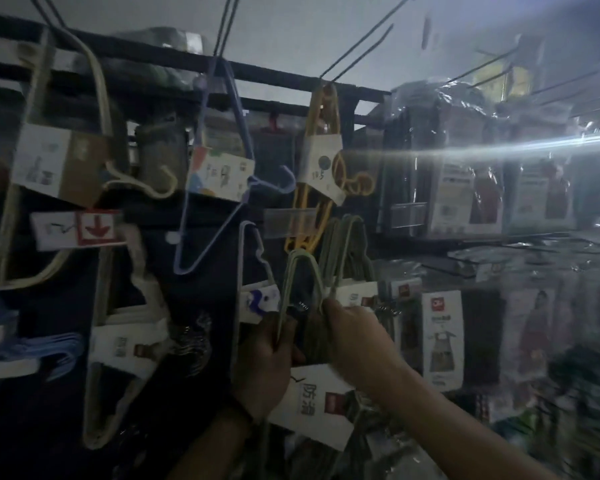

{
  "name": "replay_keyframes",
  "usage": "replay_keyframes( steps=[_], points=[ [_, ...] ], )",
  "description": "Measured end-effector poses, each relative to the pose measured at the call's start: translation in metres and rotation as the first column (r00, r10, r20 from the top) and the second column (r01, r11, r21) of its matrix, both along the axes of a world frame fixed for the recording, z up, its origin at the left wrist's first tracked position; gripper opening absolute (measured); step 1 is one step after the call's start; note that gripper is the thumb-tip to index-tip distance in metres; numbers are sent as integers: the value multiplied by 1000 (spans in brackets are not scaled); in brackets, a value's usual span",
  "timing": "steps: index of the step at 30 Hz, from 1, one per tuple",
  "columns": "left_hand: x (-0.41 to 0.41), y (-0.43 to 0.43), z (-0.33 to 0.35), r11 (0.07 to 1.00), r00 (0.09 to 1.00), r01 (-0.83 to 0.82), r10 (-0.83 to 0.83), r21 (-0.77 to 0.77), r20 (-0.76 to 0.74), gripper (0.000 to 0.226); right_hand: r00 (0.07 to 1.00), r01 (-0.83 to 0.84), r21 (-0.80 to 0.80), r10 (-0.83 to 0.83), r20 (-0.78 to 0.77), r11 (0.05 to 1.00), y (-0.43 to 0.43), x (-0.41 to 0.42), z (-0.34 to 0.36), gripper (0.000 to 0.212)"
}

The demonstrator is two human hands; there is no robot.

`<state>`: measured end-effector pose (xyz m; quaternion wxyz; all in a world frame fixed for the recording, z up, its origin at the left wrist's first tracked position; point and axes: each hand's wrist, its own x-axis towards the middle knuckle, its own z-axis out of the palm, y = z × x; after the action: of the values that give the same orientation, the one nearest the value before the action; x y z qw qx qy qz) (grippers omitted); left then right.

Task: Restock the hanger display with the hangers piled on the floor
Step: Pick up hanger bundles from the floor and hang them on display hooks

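Both my hands hold up a pack of pale green hangers (300, 271) with a white card label (321, 403) in front of the display rack (201, 95). My left hand (262, 365) grips the pack's left side, fingers curled round the wires. At the pack's right side, my right hand (355, 336) pinches the wires near the top bend. More green hangers (347, 244) hang just behind on a hook. Yellow hangers (321, 140), blue hangers (219, 161) and cream hangers (59, 150) hang from higher hooks.
Long bare wire hooks (361, 39) stick out from the top bar toward me. Bagged aprons in clear plastic (465, 188) fill the rack to the right. Further white and blue hanger packs (125, 344) hang at lower left. The picture is dim and blurred.
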<state>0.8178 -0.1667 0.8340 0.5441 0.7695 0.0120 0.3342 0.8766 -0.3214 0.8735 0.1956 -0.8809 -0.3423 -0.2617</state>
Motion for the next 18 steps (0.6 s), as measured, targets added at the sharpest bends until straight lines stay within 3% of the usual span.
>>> replay_keyframes(
  steps=[4, 8, 12, 15, 18],
  points=[
    [49, -47, 7, 986, 1000, -1, -2, 168, 21, 14, 999, 53, 43, -53, -5, 998, -51, 67, -2, 9],
    [75, -82, 5, 913, 997, -14, -18, 409, 76, 56, 998, 52, 98, -56, 40, 994, -83, 122, 7, 11],
    [83, -95, 5, 788, 1000, -11, 10, 616, 5, 71, 995, 32, 115, -42, 87, 993, -98, 151, 17, 4],
    [89, -101, 8, 730, 1000, -19, 5, 684, 22, 79, 987, -6, 150, -18, 159, 989, -107, 158, 17, 8],
    [94, -111, 8, 744, 997, -27, -26, 667, 70, 86, 961, -32, 233, -34, 274, 972, -116, 158, 16, 11]
  ],
)
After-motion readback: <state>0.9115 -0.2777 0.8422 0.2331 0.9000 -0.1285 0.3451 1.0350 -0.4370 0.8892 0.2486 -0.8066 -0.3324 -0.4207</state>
